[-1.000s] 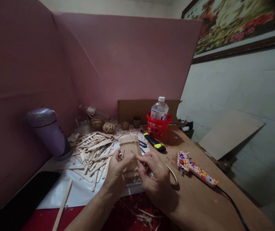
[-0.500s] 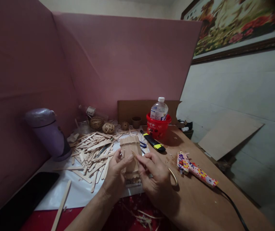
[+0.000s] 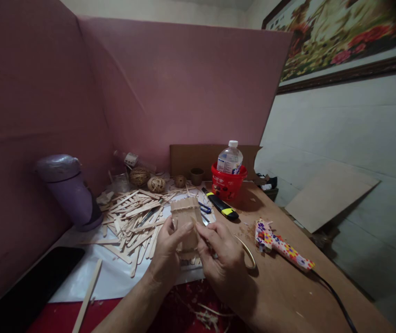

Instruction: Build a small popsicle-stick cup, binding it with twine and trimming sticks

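A small panel of craft sticks (image 3: 185, 216), with the sticks side by side and ridged bands across its top and bottom, is tilted up in front of me. My left hand (image 3: 166, 249) grips its left edge, with the thumb lying across its face. Against the panel's right side, my right hand (image 3: 219, 252) pinches a thin tan strip (image 3: 194, 221); the fingers mostly hide it. Loose craft sticks (image 3: 133, 224) lie heaped left of my hands on a white sheet (image 3: 111, 277). Just beyond my right hand is a black-and-yellow utility knife (image 3: 222, 205).
A flowered glue gun (image 3: 281, 245) with a black cord lies at right. Behind stand a red bucket (image 3: 226, 188) holding a plastic bottle (image 3: 230, 159), and twine balls (image 3: 156, 185). A purple flask (image 3: 69, 194) and a black phone-like slab (image 3: 41, 282) are at left.
The panel has shifted slightly left and tipped a little in my left hand. My right fingers have moved slightly along its right side, and less of the thin strip shows.
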`<state>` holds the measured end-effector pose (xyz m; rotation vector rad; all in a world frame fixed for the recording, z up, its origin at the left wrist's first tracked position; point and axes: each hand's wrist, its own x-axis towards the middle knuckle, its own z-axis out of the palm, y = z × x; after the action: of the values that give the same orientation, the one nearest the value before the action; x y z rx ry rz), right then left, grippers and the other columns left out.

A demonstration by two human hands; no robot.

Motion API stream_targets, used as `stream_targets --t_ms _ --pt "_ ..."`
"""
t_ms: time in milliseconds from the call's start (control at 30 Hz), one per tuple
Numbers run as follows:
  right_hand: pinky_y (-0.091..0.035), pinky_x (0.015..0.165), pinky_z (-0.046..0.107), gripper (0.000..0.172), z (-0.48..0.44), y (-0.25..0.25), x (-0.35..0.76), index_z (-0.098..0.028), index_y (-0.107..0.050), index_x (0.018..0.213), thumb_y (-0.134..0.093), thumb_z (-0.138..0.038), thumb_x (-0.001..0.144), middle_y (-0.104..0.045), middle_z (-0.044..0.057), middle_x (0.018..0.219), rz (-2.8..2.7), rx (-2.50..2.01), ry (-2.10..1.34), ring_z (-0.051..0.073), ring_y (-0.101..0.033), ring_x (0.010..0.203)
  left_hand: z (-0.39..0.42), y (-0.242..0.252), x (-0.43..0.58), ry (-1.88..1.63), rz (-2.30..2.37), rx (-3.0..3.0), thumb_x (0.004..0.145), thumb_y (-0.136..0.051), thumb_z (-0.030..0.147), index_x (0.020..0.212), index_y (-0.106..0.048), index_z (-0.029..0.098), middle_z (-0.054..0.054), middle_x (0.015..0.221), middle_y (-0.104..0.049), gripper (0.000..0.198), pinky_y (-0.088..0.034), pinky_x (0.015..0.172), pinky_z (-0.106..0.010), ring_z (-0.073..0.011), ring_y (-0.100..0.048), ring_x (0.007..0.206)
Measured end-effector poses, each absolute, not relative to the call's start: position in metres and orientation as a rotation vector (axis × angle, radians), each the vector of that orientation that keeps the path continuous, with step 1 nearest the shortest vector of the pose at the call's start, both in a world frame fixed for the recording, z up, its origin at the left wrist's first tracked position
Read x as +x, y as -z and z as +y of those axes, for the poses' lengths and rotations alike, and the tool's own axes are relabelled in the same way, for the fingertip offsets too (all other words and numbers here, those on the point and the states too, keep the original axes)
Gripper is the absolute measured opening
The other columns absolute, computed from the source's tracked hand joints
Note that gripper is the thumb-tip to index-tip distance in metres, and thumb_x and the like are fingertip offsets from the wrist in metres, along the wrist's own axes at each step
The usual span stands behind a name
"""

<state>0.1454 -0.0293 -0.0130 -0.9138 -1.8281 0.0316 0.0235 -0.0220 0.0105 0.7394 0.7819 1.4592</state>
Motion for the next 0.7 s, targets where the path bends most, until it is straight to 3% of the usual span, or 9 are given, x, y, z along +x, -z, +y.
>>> stream_targets --t_ms 200,433,700 --pt "-0.048 0.062 0.031 0.033 -0.034 0.007 0.142 -0.017 -0.06 0.115 -0.046 -0.011 0.086 -0.055 0.008 0.084 -1.871 -0.912 -0.089 0.02 -0.055 0.075 -0.019 -0.005 0.023 -1.458 0.839 0.736 0.065 -0.075 0.03 0.09 -0.059 0.016 -0.002 0.075 -0.066 0.032 -0.047 0.058 -0.025 -0.015 -0.062 0.061" --pt "-0.049 0.078 0.033 0.027 -0.032 0.0 0.144 -0.016 -0.059 0.106 -0.043 -0.007 0.087 -0.059 0.008 0.09 -1.694 -0.824 -0.178 0.019 -0.058 0.087 -0.022 -0.013 0.022 -1.376 0.784 0.595 0.067 -0.071 0.031 0.085 -0.061 0.014 -0.002 0.068 -0.066 0.027 -0.048 0.057 -0.026 -0.0157 -0.061 0.057" --pt "-0.049 0.068 0.031 0.03 -0.031 0.006 0.143 -0.021 -0.061 0.111 -0.047 -0.01 0.087 -0.055 0.007 0.09 -1.783 -0.816 -0.212 0.018 -0.057 0.079 -0.021 -0.009 0.021 -1.447 0.796 0.676 0.069 -0.071 0.029 0.088 -0.057 0.016 -0.001 0.072 -0.064 0.028 -0.046 0.054 -0.024 -0.0139 -0.06 0.058"
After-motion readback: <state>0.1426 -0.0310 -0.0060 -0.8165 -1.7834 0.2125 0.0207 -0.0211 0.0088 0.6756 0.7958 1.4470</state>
